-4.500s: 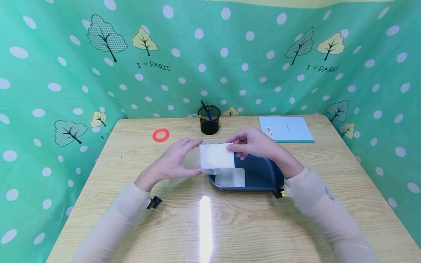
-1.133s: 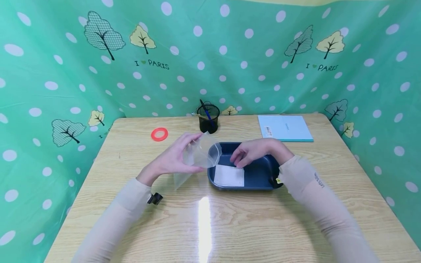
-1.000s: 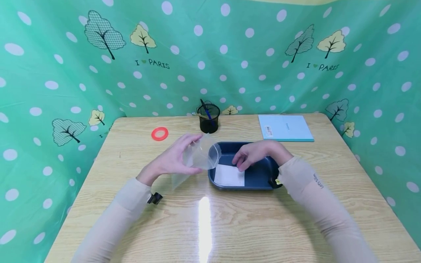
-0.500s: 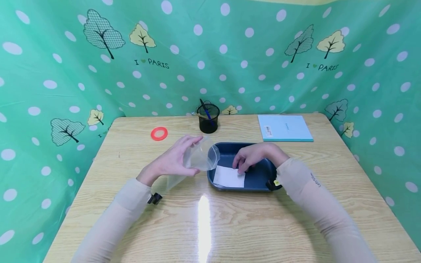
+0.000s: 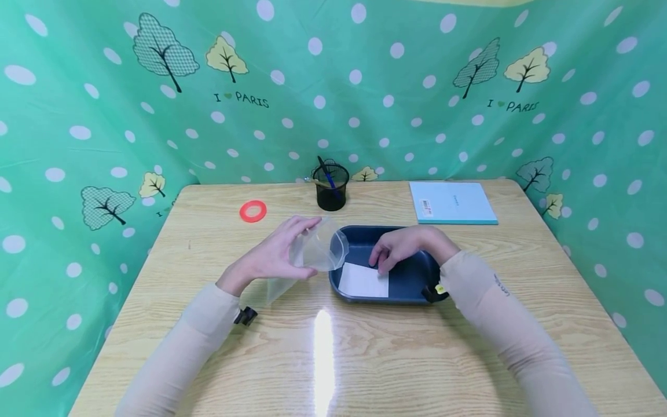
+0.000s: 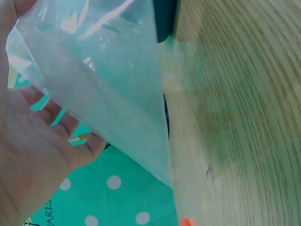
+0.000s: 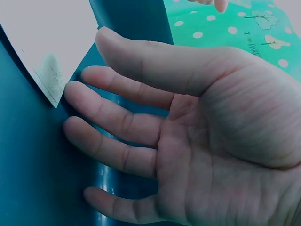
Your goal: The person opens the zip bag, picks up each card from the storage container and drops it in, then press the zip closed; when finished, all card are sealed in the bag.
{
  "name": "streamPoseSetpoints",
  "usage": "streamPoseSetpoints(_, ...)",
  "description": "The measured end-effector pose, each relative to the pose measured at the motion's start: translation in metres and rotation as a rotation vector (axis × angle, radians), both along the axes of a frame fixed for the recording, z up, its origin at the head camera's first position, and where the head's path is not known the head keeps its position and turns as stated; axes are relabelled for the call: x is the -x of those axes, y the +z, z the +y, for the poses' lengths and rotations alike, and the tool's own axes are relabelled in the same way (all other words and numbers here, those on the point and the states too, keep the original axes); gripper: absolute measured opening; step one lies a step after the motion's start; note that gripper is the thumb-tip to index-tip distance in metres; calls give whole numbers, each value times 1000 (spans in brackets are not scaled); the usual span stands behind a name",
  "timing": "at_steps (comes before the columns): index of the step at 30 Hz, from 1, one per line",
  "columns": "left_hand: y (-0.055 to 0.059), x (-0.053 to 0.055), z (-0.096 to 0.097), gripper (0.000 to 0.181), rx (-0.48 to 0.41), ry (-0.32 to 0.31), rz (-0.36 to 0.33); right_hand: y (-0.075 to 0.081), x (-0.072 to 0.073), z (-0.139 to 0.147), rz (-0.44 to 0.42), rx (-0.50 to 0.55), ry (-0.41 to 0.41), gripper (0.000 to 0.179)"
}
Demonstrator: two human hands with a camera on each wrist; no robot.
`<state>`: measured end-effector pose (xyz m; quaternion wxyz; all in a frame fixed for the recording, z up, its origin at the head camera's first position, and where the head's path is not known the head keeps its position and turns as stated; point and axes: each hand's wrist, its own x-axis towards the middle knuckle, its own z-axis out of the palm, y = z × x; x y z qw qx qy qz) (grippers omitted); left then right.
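Observation:
My left hand (image 5: 273, 249) grips a clear plastic bag (image 5: 315, 249), its mouth held round and turned toward the tray. The bag's clear sheet fills much of the left wrist view, its lower part hanging past the fingers. My right hand (image 5: 401, 249) reaches down into a dark blue tray (image 5: 417, 298) with its fingers loosely bent. White square sheets (image 5: 362, 282) lie at the tray's left end. In the right wrist view the thumb tip is right at the edge of the white sheets (image 7: 51, 42), and the other fingers are spread apart from one another.
A red ring (image 5: 253, 211) lies at the back left of the wooden table (image 5: 260, 359). Behind the tray stands a black mesh pen cup (image 5: 331, 194) with pens in it. A light blue book (image 5: 453, 202) lies at the back right.
Over four seconds ago, the right hand held a white sheet at the bag; it has since moved down into the tray. In the last second, the sheets in the tray have turned slightly.

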<state>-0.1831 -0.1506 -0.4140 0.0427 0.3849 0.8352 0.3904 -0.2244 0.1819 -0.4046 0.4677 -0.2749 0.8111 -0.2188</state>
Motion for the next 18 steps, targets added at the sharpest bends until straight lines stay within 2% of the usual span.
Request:
streamPoseSetpoints(11, -1, 0, 0, 101, 10, -2, 14, -1, 0, 1, -15, 21, 18, 24)
streamPoseSetpoints(18, 0, 1, 0, 101, 13, -6, 13, 1, 1, -1, -39, 43, 1, 24)
